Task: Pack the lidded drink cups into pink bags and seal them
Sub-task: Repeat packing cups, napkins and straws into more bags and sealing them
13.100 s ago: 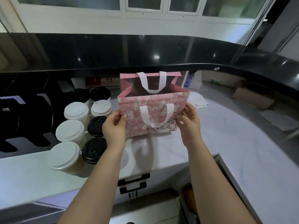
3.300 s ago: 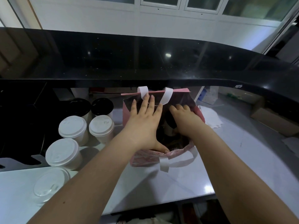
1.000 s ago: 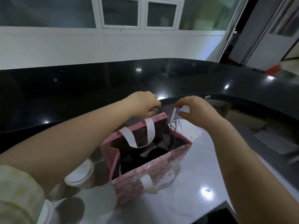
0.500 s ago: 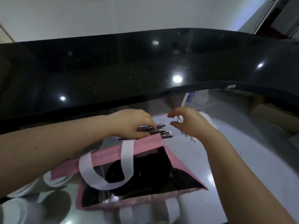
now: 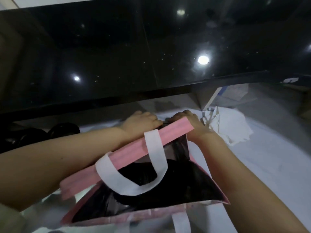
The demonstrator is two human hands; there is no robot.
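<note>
Pink bag (image 5: 131, 148) stands open on counter (image 5: 269, 165), dark-lidded cups (image 5: 143, 175) inside. Left hand (image 5: 141, 121) & right hand (image 5: 190, 121) curl behind far rim (grip hidden, can't tell). Risk: arms pressing the rim could tip bag, spilling cups

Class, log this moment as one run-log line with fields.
stage: bagging | pink bag: open, unsealed | left hand, right hand: at far rim | inside: dark lid | grip: unclear
</note>
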